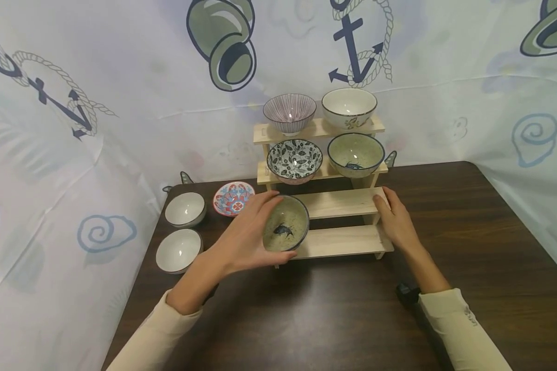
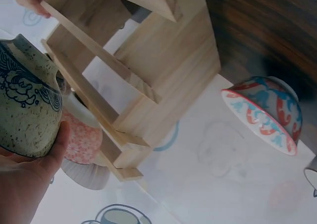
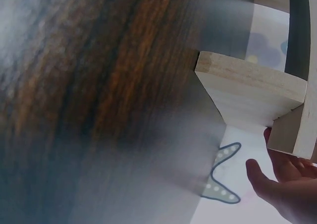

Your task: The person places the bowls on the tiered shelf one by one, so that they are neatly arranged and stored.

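My left hand [image 1: 248, 232] holds a speckled green-grey bowl [image 1: 285, 224] with a dark blue fish inside, thumb and fingers on opposite sides of its rim. The bowl is tilted in front of the left part of a stepped wooden display stand [image 1: 339, 242]. In the left wrist view, blue wave patterns show on the outside of the same bowl [image 2: 29, 95]. At the stand's right end, my right hand [image 1: 398, 219] grips the end of the second step from the bottom. Closer up, the right hand [image 3: 292, 184] has fingers against the pale wood [image 3: 285, 130].
The stand's upper steps carry a striped bowl [image 1: 290, 114], a white bowl [image 1: 349, 108], a black-and-white leaf-patterned bowl [image 1: 294, 161] and a green-grey bowl [image 1: 356, 154]. Left of it, a red-and-blue bowl [image 1: 233, 198] and two white bowls [image 1: 184, 209] stand on the dark table [image 1: 334, 314].
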Available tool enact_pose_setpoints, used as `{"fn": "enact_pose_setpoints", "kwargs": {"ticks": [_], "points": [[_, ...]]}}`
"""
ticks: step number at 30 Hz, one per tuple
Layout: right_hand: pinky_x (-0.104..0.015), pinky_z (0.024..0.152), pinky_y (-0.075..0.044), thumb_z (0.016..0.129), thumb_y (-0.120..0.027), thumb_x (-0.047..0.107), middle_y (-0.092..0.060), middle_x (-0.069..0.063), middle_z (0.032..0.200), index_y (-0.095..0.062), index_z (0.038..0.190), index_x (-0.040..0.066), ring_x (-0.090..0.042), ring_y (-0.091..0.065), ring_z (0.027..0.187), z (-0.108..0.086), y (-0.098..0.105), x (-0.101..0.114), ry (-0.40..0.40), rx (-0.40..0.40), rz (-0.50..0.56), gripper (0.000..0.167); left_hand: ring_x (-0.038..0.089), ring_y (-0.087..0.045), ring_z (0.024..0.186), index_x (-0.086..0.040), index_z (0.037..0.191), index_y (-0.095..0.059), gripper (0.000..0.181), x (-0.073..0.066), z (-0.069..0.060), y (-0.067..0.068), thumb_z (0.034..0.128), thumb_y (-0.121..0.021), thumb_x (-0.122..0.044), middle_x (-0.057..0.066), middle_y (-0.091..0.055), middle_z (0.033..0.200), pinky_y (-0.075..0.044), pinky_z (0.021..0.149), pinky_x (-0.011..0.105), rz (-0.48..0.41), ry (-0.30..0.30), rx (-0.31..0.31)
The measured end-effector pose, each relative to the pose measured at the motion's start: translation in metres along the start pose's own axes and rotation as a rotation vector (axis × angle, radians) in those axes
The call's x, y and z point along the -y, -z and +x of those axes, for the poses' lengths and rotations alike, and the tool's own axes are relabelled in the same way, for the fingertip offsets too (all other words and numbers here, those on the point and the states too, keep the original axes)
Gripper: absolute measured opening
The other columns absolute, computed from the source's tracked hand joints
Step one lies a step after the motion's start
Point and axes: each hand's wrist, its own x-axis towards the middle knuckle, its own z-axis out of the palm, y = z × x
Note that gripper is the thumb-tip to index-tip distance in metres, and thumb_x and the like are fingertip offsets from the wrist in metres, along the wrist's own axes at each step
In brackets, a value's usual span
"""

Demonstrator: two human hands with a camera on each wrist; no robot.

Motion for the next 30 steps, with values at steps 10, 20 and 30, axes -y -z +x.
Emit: {"fn": "enact_pose_setpoints", "kwargs": {"ticks": [10, 20, 30], "points": [[-0.068, 0.118, -0.031, 0.111, -0.037, 0.048, -0.041, -0.029, 0.159, -0.028, 0.163, 0.006, -0.050, -0.042, 0.145, 0.003, 0.003, 0.000, 0.004, 0.012, 0.006, 0.068, 0.029, -0.043, 0.144, -0.004, 0.151, -0.046, 0.108, -0.011, 0.016, 0.001, 0.0700, -0.083, -0.064, 0.014, -0.045, 0.155, -0.044, 0.116, 0.047, 0.034, -0.067, -0.008], [-0.068, 0.122, -0.022, 0.109, -0.041, 0.051, -0.021, -0.022, 0.171, -0.015, 0.167, 0.016, -0.047, -0.023, 0.156, 0.003, 0.016, 0.001, -0.006, 0.129, 0.069, 0.073, 0.027, -0.041, 0.146, -0.007, 0.153, -0.045, 0.109, -0.021, 0.029, -0.002, 0.0703, -0.083, -0.066, 0.012, -0.044, 0.156, -0.046, 0.114, 0.048, 0.022, -0.072, 0.023], [-0.069, 0.122, -0.020, 0.110, -0.045, 0.045, -0.011, -0.011, 0.175, -0.009, 0.168, 0.024, -0.043, -0.017, 0.159, 0.002, 0.027, -0.004, -0.017, 0.259, 0.177, 0.072, 0.026, -0.040, 0.148, -0.008, 0.154, -0.043, 0.108, -0.026, 0.037, -0.008, 0.0717, -0.081, -0.068, 0.009, -0.042, 0.158, -0.045, 0.116, 0.046, 0.014, -0.058, 0.066]]}}
